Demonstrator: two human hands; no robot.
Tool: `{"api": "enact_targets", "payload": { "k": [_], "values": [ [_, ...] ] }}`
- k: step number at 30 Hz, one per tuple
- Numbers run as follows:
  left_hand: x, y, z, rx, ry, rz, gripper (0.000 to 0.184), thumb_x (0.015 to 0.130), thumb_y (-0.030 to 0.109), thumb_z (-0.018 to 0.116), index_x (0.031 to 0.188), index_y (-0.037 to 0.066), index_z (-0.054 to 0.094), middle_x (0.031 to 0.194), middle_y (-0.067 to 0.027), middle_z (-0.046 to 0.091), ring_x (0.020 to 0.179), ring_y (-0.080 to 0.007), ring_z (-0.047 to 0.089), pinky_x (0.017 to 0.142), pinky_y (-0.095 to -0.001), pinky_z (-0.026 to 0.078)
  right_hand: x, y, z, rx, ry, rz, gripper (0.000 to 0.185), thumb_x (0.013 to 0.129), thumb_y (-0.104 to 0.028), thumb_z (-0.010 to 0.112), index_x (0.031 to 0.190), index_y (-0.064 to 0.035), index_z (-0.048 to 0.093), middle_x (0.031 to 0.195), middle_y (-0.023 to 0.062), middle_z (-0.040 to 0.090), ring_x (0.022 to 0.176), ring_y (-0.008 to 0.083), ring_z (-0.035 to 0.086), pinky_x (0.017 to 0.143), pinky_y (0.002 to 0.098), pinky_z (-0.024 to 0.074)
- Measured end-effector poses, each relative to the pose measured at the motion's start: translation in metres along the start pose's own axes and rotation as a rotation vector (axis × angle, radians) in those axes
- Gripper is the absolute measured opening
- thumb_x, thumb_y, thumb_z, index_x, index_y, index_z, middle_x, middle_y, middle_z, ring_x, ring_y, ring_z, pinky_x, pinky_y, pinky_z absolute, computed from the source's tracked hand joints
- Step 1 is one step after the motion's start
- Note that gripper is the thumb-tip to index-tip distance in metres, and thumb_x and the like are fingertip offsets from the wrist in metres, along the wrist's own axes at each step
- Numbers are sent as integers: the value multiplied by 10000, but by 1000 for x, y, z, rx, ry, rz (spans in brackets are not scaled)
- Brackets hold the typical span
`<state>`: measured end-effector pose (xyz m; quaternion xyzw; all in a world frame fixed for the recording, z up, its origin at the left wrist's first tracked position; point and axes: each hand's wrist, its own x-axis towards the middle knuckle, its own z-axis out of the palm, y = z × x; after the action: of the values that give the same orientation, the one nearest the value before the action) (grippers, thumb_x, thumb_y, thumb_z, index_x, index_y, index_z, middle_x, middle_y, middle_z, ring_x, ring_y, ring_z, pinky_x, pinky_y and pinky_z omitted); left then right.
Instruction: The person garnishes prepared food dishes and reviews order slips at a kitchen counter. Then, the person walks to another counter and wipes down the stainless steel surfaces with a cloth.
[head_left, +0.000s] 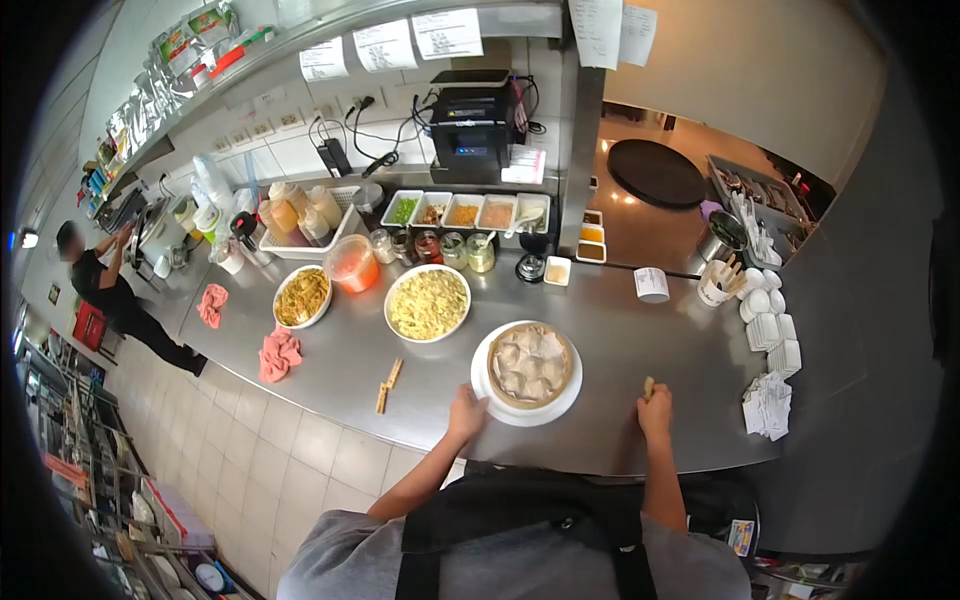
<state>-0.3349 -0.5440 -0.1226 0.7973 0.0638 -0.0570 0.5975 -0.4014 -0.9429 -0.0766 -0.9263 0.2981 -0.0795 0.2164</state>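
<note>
A round bamboo steamer full of pale dumplings sits on a white plate near the counter's front edge. My left hand is closed on the plate's left rim, its far fingers partly hidden. To the right, apart from the plate, my right hand is closed around a small tan piece; its tip pokes out above the fingers, and its kind is too small to tell. Two short wooden pieces that look like clothespins lie left of my left hand.
Behind the plate stand a bowl of yellow chopped food, a bowl of browner food and an orange tub. Pink cloths lie left. Small white dishes and papers line the right edge. Another person stands far left.
</note>
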Motion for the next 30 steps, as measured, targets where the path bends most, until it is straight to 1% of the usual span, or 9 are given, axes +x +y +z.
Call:
{"api": "enact_targets", "payload": {
  "k": [1,3,4,5,9,12,19,26,30],
  "values": [
    [-4,-7,8,115,35,70,369,798,60,670,1105,-44,494,822,-105,612,707,-193,631,550,-315,545,4,9,-2,96,4,-160,268,813,-118,659,1021,30,579,953,164,587,844,231,592,733,358,489],
    [-8,-11,20,121,46,39,350,814,52,656,1111,-38,495,832,-103,617,721,-190,631,561,-317,549,25,0,-22,732,-340,-33,133,822,-92,643,890,15,605,708,37,566,674,98,537,593,275,429],
    [-9,-6,25,134,55,23,332,829,44,641,1117,-32,495,842,-101,622,734,-187,630,571,-318,553,25,-22,-38,1068,-372,-15,113,831,-94,650,895,-10,610,663,-46,512,596,45,461,532,223,349],
    [-17,9,28,11,39,-22,318,844,34,623,1126,-28,490,853,-99,620,736,-184,629,569,-315,553,31,-37,-58,1081,-407,-67,104,844,-87,635,916,-13,625,688,-43,537,615,55,480,549,223,368],
    [-36,51,36,-141,36,-134,343,886,0,575,1194,-29,424,967,-115,562,744,-184,625,546,-303,583,57,-67,-88,1061,-424,-162,317,827,-66,663,1128,16,608,950,52,642,854,113,588,793,265,474],
    [-34,52,33,-189,31,-174,370,885,-6,577,1211,-40,406,986,-129,544,752,-195,633,548,-316,600,66,-79,-95,1077,-420,-173,341,824,-60,669,1148,17,597,974,57,645,864,122,598,814,271,481],
    [-32,54,25,-123,-28,-140,398,880,3,591,1227,-49,403,844,-130,595,679,-196,647,531,-325,598,67,-74,-84,1075,-463,-99,306,846,-72,648,1139,15,628,948,49,648,838,123,596,751,254,484],
    [-36,59,28,-130,-22,-168,398,888,1,578,1238,-42,392,852,-139,602,672,-196,648,544,-324,600,68,-53,-23,362,-505,-266,208,786,-36,608,948,-74,735,789,144,690,701,204,629,665,316,490],
    [-34,60,27,-156,-43,-152,394,892,-9,568,1237,-44,381,853,-130,599,704,-192,650,562,-317,602,73,-69,-3,335,-588,-263,212,781,-57,609,945,-93,739,802,145,691,699,220,640,675,323,501]
  ]
}}
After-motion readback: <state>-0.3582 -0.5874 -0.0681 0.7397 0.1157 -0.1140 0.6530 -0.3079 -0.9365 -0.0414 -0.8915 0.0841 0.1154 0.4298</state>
